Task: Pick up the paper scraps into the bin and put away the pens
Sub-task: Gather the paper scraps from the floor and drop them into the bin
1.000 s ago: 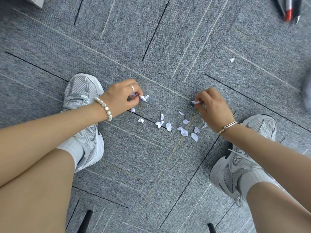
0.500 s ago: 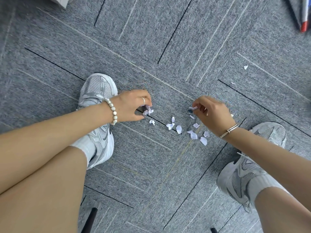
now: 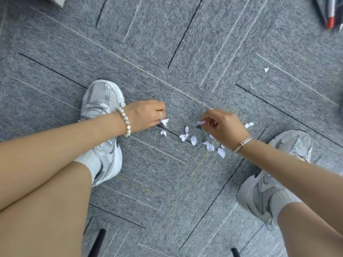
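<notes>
1. The task looks early: about ten paper scraps lie on the carpet between the two shoes, one more well apart at 2 o'clock; no bin shows
2. The pens lie untouched at the frame's 1 o'clock corner
3. Left hand: fingers curled, pinching a scrap, others just beside it at 5 o'clock
4. Right hand: fingertips pinch a small scrap above the pile
</notes>
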`<state>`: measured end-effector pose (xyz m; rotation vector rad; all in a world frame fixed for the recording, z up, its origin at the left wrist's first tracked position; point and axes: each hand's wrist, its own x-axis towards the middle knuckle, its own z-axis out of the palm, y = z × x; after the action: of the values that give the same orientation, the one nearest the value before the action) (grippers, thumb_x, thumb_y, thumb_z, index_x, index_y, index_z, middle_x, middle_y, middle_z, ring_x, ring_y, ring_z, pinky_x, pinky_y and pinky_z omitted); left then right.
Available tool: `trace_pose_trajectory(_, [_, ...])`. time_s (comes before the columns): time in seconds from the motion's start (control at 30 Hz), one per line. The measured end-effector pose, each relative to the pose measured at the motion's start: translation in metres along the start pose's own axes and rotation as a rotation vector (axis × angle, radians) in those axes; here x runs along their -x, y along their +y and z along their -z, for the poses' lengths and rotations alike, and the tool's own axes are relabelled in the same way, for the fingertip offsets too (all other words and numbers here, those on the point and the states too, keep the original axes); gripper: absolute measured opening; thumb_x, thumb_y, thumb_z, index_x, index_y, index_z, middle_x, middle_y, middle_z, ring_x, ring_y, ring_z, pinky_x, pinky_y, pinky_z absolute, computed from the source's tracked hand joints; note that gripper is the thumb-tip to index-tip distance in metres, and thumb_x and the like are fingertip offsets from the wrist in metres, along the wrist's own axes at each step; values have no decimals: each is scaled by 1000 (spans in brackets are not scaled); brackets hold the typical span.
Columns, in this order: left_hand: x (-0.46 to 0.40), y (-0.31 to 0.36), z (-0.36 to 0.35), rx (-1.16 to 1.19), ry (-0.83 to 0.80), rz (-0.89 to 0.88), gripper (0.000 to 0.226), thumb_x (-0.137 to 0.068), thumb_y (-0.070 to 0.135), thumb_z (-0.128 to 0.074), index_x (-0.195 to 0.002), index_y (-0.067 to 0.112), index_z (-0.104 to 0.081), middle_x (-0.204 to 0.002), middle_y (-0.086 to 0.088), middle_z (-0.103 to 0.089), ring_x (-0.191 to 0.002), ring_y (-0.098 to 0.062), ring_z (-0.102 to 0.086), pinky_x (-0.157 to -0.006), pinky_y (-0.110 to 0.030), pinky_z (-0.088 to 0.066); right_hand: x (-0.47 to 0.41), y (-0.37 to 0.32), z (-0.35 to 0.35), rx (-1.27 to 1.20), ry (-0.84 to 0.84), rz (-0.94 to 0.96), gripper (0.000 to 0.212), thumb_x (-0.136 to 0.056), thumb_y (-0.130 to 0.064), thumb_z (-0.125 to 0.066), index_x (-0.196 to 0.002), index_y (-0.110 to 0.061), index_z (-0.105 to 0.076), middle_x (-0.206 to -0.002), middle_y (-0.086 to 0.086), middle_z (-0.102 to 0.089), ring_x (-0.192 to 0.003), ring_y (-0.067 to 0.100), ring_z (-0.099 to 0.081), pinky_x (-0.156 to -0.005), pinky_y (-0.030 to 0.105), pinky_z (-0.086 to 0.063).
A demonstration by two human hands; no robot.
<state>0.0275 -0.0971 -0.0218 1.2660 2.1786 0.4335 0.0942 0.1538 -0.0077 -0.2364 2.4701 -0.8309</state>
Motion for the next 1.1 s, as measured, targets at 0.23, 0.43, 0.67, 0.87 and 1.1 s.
trace_pose_trajectory(0.23, [-1, 9, 2, 141, 110, 132, 17, -77, 19, -53, -81, 5, -63, -74, -5, -61, -62, -13, -54, -58, -24, -52, -11, -23, -9, -5, -177, 44, 31, -85, -25, -57, -115, -16, -57, -87, -9, -53, -74, 6, -51, -77, 14, -43])
trace_pose_trajectory(0.43, [7, 16, -4, 179, 77, 108, 25, -77, 17, -51, -98, 10, -64, -71, -1, -58, -58, -10, -50, -50, -23, -51, -3, -32, -15, 4, -264, 21, 43, -84, -29, -57, -125, -18, -49, -93, -3, -63, -75, 5, -53, -78, 15, -45])
trace_pose_trajectory(0.67, [8, 20, -16, 60, 12, -25, 31, -82, 24, -47, -98, 6, -66, -83, -6, -58, -72, -15, -55, -60, -23, -52, -7, -33, -35, 132, -172, 28, 40, -82, -28, -62, -116, -12, -51, -105, 4, -57, -82, 18, -59, -76, 30, -53])
trace_pose_trajectory(0.87, [6, 19, -24, -83, -15, -97, 33, -73, 26, -69, -94, 1, -65, -83, -10, -59, -71, -20, -56, -58, -30, -55, -4, -29, -43, 109, -60, 67, 23, -78, -18, -68, -97, -7, -61, -89, 9, -60, -69, 20, -59, -68, 31, -54])
trace_pose_trajectory(1.1, [1, 22, -23, -100, 5, -115, 14, -63, -3, -73, -74, 1, -66, -70, -6, -58, -59, -16, -53, -46, -22, -52, -5, -29, -41, 120, -119, 83, 13, -87, -15, -55, -96, -6, -59, -90, 7, -58, -80, 19, -56, -75, 25, -47])
